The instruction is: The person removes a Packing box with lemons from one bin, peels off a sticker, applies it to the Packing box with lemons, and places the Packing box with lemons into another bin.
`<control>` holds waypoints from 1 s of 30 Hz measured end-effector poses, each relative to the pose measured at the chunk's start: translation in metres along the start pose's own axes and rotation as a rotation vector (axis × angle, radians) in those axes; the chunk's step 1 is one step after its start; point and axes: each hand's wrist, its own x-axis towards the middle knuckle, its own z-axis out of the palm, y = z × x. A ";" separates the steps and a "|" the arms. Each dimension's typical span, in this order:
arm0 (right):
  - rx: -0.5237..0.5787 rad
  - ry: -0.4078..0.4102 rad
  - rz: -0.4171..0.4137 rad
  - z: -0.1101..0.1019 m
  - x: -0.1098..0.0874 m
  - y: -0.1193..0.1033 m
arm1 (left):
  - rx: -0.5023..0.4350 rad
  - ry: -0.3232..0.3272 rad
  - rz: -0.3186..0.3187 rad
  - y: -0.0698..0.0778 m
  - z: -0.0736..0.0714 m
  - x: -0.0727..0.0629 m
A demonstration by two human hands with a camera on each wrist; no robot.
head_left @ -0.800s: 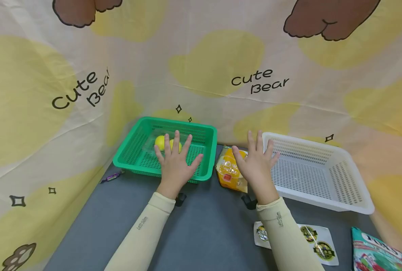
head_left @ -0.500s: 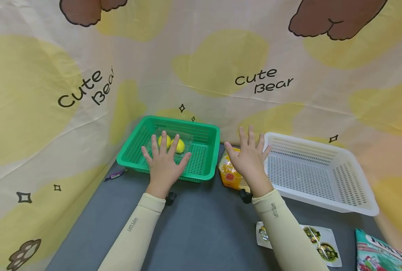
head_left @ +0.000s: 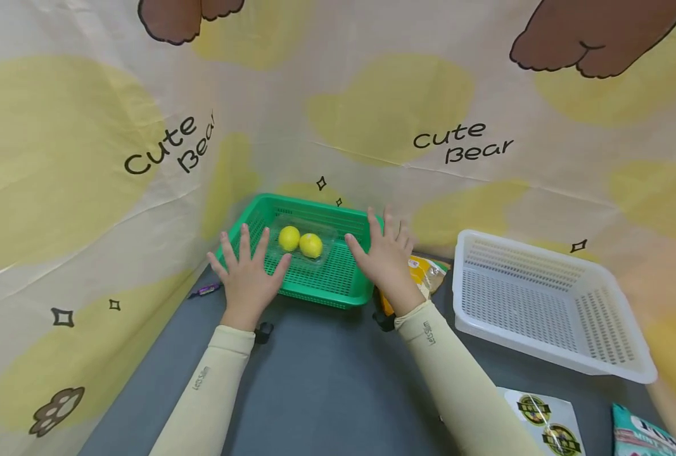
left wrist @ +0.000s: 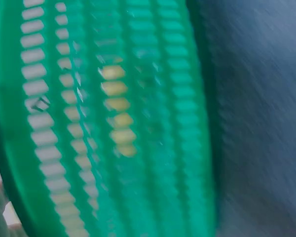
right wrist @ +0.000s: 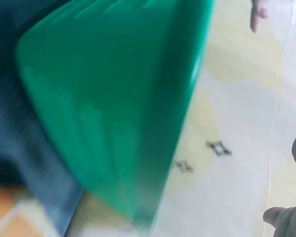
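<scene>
A green plastic basket (head_left: 320,296) stands on the grey table against the cloth backdrop. Inside it lies a clear plastic tray (head_left: 331,235) with two yellow balls, one a yellow ball (head_left: 289,239) on the left. My left hand (head_left: 249,278), fingers spread straight, is over the basket's left front part. My right hand (head_left: 388,261), also with fingers spread, is over the basket's right end. Neither hand holds anything. In the left wrist view the basket wall (left wrist: 182,118) is close and blurred; the right wrist view shows its end wall (right wrist: 89,98) with fingertips (right wrist: 278,216) at the edge.
An orange snack bag (head_left: 426,272) is partly hidden behind the right hand. To its right stands a white basket (head_left: 543,361). A sticker sheet (head_left: 543,418) and a teal candy bag (head_left: 645,437) lie at the front right, a purple wrapped candy (head_left: 205,289) at the left.
Both hands have moved left, the right one from beside the white basket, past the orange bag, to the green basket's right end. The head view has turned slightly left.
</scene>
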 end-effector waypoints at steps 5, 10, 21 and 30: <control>0.020 -0.037 -0.020 0.015 0.009 -0.023 | 0.000 -0.035 -0.050 -0.023 0.003 -0.004; 0.076 -0.086 -0.013 0.035 0.020 -0.044 | -0.031 -0.070 -0.087 -0.032 0.002 -0.005; 0.247 -0.282 0.133 0.076 0.036 -0.062 | -0.028 -0.140 -0.123 -0.026 0.001 -0.003; 0.436 -0.425 0.237 0.092 0.045 -0.064 | -0.021 -0.153 -0.145 -0.027 -0.003 -0.003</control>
